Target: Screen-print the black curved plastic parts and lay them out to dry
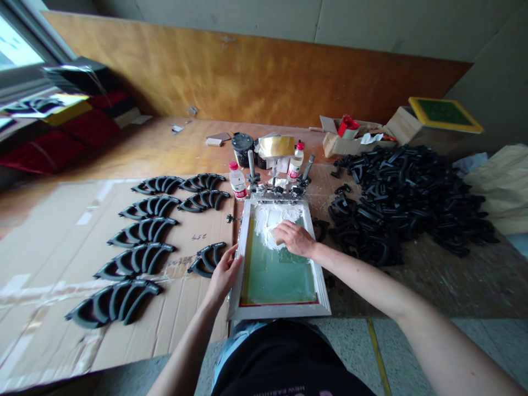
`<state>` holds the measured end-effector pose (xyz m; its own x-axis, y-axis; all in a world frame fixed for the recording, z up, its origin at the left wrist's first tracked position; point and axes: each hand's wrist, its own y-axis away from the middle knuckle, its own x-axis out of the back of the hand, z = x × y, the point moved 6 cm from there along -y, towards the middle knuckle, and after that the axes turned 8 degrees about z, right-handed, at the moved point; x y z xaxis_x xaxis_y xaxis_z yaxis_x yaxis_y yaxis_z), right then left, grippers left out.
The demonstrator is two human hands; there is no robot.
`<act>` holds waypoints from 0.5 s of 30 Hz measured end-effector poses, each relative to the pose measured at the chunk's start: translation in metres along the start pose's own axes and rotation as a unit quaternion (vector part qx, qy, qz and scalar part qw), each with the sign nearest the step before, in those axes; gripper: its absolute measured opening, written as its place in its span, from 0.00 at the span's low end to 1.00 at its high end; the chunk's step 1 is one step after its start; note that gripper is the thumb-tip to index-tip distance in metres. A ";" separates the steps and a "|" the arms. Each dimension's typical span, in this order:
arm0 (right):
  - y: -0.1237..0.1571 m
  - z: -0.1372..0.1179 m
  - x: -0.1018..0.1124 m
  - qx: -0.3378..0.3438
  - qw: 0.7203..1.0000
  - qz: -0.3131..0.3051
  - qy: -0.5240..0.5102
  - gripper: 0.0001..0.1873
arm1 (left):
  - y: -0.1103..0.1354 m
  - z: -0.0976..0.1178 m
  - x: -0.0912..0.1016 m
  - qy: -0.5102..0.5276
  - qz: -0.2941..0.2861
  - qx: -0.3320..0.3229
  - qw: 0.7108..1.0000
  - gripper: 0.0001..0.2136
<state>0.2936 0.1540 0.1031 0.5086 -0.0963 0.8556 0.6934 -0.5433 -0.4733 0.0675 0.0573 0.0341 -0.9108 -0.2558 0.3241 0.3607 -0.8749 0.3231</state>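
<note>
A silk-screen printing frame (323, 294) with an aluminium border and green mesh (276, 280) lies in front of me, its far end at a metal clamp (276, 196). Thick white ink (264, 217) is smeared over the mesh's far part. My right hand (293, 238) is closed over the mesh on a small pale scraper (275, 237), mostly hidden by the fingers and ink. At the frame's left edge, my left hand (226, 270) grips the border. Just left of it lies a small group of curved black plastic parts (206, 259).
Rows of curved black parts (136, 261) lie on cardboard (173, 324) at left. A large heap of black parts (404, 203) fills the right side. Behind the clamp stand two red-capped bottles (237, 181) and a dark tub (242, 148). An open carton (336, 146) sits at back right.
</note>
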 end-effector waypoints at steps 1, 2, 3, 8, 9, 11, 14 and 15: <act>0.006 -0.005 -0.001 0.018 1.000 0.002 -0.007 0.12 | 0.001 0.002 0.001 0.001 0.001 0.002 1.000 0.36; 0.010 -0.008 0.000 0.032 0.999 0.001 -0.018 0.12 | 0.002 0.005 0.002 0.002 0.002 0.003 1.000 0.36; 0.012 -0.010 0.003 0.036 0.999 -0.001 -0.030 0.10 | 0.004 0.008 0.002 0.003 0.003 0.004 1.000 0.36; -0.033 0.027 0.022 -0.078 0.995 0.022 -0.054 0.15 | 0.017 0.038 0.011 0.028 -0.014 0.009 0.999 0.39; -0.046 0.040 0.026 -0.114 0.992 0.032 -0.050 0.21 | 0.020 0.048 0.014 0.034 -0.016 0.003 0.999 0.38; -0.064 0.070 0.034 -0.178 0.982 0.047 -0.036 0.29 | 0.025 0.070 0.024 0.046 -0.009 -0.025 0.999 0.34; -0.061 0.119 0.055 -0.263 0.960 0.092 -0.017 0.25 | 0.024 0.102 0.033 0.084 0.002 -0.063 0.995 0.30; -0.050 0.134 0.063 -0.295 0.948 0.117 -0.017 0.22 | 0.021 0.113 0.033 0.110 0.001 -0.078 0.991 0.30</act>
<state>0.3592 0.2873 0.1522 0.6361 -0.2496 0.7301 0.1595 -0.8833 -0.4409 0.0677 0.0767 0.1521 -0.9380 -0.3263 0.1167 0.3428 -0.9230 0.1749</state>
